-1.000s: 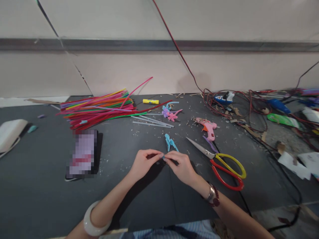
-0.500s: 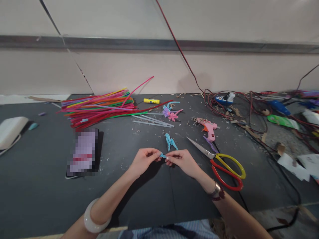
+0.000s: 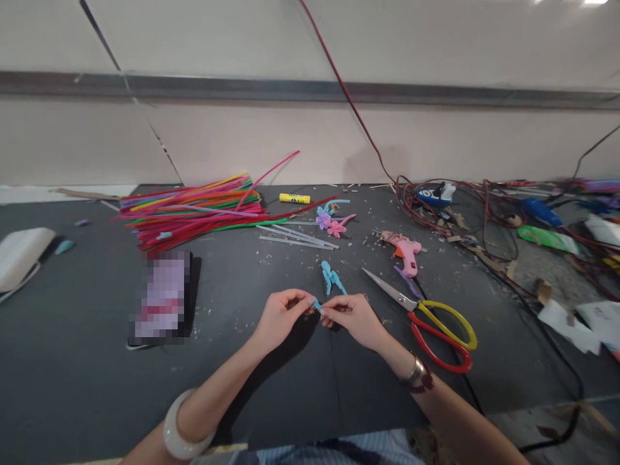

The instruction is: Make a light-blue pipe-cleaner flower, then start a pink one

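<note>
Between my fingertips is a small light-blue piece of pipe cleaner (image 3: pixel 316 304). My left hand (image 3: pixel 285 316) pinches its left end, and my right hand (image 3: pixel 356 318) pinches its right end. The fingers partly cover the piece. Just beyond my right hand lie bent light-blue pipe-cleaner pieces (image 3: pixel 329 278) on the dark table (image 3: pixel 271 413). Farther back is a little cluster of shaped pieces, with a pink flower (image 3: pixel 336 227), a purple one (image 3: pixel 323 219) and a blue one.
Scissors (image 3: pixel 416 310) lie right of my right hand, a pink glue gun (image 3: pixel 407 253) behind them. Glue sticks (image 3: pixel 300 237), a yellow tube (image 3: pixel 294 198) and a pipe-cleaner bundle (image 3: pixel 194 213) lie at the back. A phone (image 3: pixel 162 294) is at left, tangled cables (image 3: pixel 407 197) at right.
The fingertips of my right hand have shifted slightly toward my left hand, and less of the blue piece shows between them. Both hands keep their pinch.
</note>
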`<state>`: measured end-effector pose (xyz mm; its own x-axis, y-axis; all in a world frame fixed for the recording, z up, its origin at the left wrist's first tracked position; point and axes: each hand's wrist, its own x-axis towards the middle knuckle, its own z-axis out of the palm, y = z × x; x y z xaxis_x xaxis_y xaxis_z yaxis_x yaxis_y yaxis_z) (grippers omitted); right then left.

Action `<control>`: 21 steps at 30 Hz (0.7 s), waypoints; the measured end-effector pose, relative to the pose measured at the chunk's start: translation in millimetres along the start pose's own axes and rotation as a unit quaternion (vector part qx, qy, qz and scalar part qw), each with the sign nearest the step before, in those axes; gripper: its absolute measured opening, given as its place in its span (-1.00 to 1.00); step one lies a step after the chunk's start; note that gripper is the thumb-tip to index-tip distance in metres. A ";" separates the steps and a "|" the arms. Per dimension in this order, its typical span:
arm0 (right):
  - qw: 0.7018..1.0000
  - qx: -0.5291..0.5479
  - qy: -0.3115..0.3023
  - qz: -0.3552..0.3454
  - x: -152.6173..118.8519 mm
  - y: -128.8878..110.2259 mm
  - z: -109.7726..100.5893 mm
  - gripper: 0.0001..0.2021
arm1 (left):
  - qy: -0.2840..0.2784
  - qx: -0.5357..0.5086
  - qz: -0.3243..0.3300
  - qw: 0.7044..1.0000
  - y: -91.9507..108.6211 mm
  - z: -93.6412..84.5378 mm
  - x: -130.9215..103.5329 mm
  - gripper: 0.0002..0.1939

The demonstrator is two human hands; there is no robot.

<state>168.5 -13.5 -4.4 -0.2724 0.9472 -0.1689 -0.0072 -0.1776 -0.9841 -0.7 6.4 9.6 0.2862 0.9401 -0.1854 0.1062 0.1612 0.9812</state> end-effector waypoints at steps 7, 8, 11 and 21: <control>0.995 0.100 -0.029 0.001 0.7 -1.3 -1.0 -0.85 | -0.044 -0.235 -0.091 0.967 -1.9 5.6 -0.9 -0.84; 0.993 0.114 -0.029 0.004 0.8 -0.9 -0.8 -0.86 | -0.053 -0.262 -0.104 0.958 -2.4 5.8 -1.1 -0.85; 0.990 0.139 -0.031 0.010 1.2 -0.3 0.4 -0.86 | -0.074 -0.315 -0.146 0.935 -3.9 6.1 -1.7 -0.86; 0.920 -0.281 0.137 -0.237 1.7 -11.4 -9.7 -0.84 | 0.027 -0.177 -0.098 0.979 -7.0 -5.4 6.5 -0.81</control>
<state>177.4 -7.3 5.9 -0.1133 0.9281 0.3548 0.4565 0.3658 -0.8111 -4.8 13.0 1.8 0.2406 0.8935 -0.3791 -0.1851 0.4257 0.8857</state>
